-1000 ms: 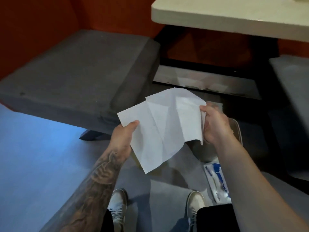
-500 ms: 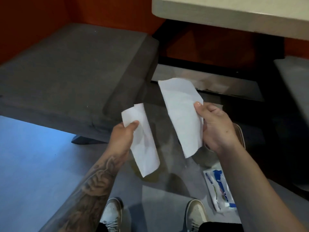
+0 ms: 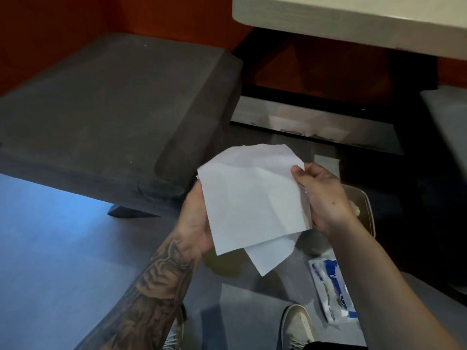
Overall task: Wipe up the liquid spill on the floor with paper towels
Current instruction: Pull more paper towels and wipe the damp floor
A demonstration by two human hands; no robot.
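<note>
The right grip (image 3: 321, 198) pinches the right edge of the white paper towels (image 3: 252, 203). The left grip (image 3: 195, 218) sits under them, fingers hidden, so I cannot tell its hold. The towels hang above the yellow puddle (image 3: 225, 263) on the grey floor (image 3: 75, 248).

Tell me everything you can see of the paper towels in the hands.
The paper towels are two thin white sheets, creased and dry-looking, overlapped, the lower one's corner hanging out below. The left hand holds their left edge from behind; the right hand pinches the right edge with the thumb. They hang above the yellowish spill on the floor.
</note>
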